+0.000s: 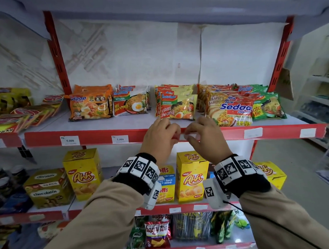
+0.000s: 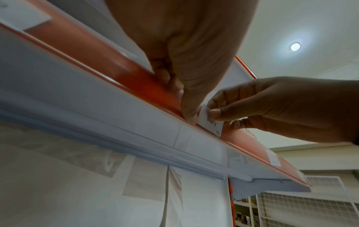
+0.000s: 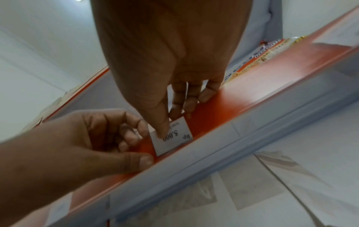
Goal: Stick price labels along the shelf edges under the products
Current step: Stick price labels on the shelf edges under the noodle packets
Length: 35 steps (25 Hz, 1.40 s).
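A white price label (image 1: 185, 137) printed 5.000 lies against the red shelf edge (image 1: 141, 135), below the yellow noodle packs (image 1: 176, 107). My right hand (image 1: 191, 137) holds the label's right part, thumb on the print. In the right wrist view the thumb of that right hand (image 3: 170, 121) presses the label (image 3: 172, 141) while its fingers sit behind the top. My left hand (image 1: 173, 137) has curled fingers at the label's left edge. In the left wrist view the left hand (image 2: 180, 99) sets its thumb tip beside the label (image 2: 208, 124), opposite the right hand (image 2: 225, 119).
Two printed 5.000 labels (image 1: 69, 140) (image 1: 120, 139) sit on the strip to the left. Pale labels (image 1: 253, 133) (image 1: 307, 132) sit to the right. Noodle packs fill the shelf above. Yellow snack boxes (image 1: 191, 176) stand on the shelf below my wrists.
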### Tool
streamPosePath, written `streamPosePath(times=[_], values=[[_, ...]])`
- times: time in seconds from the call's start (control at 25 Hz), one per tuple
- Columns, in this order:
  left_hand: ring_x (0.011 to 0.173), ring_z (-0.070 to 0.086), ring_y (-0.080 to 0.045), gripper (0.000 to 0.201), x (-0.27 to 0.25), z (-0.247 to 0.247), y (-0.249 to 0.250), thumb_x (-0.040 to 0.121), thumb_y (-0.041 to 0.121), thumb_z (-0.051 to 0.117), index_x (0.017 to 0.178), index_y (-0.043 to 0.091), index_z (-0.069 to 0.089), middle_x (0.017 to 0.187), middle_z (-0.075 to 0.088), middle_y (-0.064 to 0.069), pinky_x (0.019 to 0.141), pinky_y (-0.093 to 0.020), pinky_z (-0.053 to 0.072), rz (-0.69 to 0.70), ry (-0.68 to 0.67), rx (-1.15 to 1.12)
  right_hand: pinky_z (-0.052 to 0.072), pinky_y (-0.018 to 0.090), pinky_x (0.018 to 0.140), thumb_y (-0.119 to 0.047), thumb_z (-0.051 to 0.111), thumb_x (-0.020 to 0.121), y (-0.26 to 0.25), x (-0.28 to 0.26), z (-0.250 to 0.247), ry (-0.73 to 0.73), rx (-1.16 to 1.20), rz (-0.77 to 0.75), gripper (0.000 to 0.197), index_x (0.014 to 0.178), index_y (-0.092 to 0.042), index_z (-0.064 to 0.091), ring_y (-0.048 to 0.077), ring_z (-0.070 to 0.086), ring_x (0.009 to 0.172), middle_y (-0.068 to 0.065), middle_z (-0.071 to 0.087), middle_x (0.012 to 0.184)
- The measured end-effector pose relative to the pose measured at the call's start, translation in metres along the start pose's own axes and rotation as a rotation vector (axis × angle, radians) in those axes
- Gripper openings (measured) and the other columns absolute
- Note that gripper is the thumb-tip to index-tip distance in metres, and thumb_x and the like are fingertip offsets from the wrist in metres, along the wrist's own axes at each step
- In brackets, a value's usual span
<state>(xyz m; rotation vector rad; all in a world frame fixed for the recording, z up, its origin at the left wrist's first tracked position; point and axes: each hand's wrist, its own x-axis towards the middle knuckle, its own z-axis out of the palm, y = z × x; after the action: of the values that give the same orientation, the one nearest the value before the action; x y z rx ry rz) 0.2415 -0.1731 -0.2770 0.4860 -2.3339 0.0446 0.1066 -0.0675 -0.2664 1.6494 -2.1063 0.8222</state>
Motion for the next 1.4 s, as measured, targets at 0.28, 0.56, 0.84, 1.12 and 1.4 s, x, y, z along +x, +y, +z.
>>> streamPosePath(times=[0.28,0.56,0.84,1.12,1.4], values=[[0.092,0.047,-0.022,0.022,-0.002,0.004,0.0,0.078,0.015,0.075,0.095,0.016,0.062,0.093,0.052,0.0,0.075,-0.028,0.035,-0.043,0.02,-0.075,0.045,0.038,0.082,-0.013,0.062,0.09,0.002,0.001,-0.004,0.114,0.368,0.008,0.007,0.091,-0.009,0.067,0.024,0.058,0.084,0.003,0.066,0.086],[0.09,0.048,-0.019,0.035,-0.004,0.003,-0.001,0.095,0.041,0.048,0.098,0.012,0.067,0.088,0.055,-0.003,0.075,-0.033,0.041,-0.04,0.088,-0.182,0.056,0.033,0.077,0.002,0.064,0.085,-0.01,0.001,0.001,0.263,1.057,0.341,0.03,0.113,-0.006,0.057,0.022,0.063,0.088,0.016,0.064,0.093],[0.089,0.048,-0.022,0.024,-0.003,0.006,-0.005,0.095,0.033,0.054,0.098,0.011,0.064,0.093,0.056,-0.005,0.073,-0.037,0.043,-0.05,0.072,-0.155,0.057,0.03,0.077,0.001,0.063,0.086,-0.02,-0.01,0.011,0.194,1.103,0.336,0.024,0.102,-0.016,0.058,0.02,0.067,0.086,0.011,0.067,0.093],[0.088,0.046,-0.017,0.017,-0.005,0.0,-0.005,0.091,0.03,0.06,0.101,0.017,0.056,0.09,0.056,0.003,0.073,-0.034,0.043,-0.012,0.067,-0.197,0.05,0.038,0.071,-0.015,0.061,0.089,0.0,0.002,-0.014,0.205,0.197,-0.135,0.011,0.098,-0.014,0.069,0.025,0.062,0.083,0.005,0.07,0.091],[0.088,0.048,-0.014,0.034,-0.007,-0.006,-0.003,0.081,0.032,0.07,0.106,0.021,0.049,0.087,0.051,0.01,0.065,-0.029,0.042,-0.087,0.037,-0.111,0.046,0.043,0.083,-0.014,0.054,0.094,0.001,0.004,0.004,0.198,0.313,-0.022,0.012,0.1,-0.009,0.064,0.032,0.057,0.089,0.01,0.067,0.09]])
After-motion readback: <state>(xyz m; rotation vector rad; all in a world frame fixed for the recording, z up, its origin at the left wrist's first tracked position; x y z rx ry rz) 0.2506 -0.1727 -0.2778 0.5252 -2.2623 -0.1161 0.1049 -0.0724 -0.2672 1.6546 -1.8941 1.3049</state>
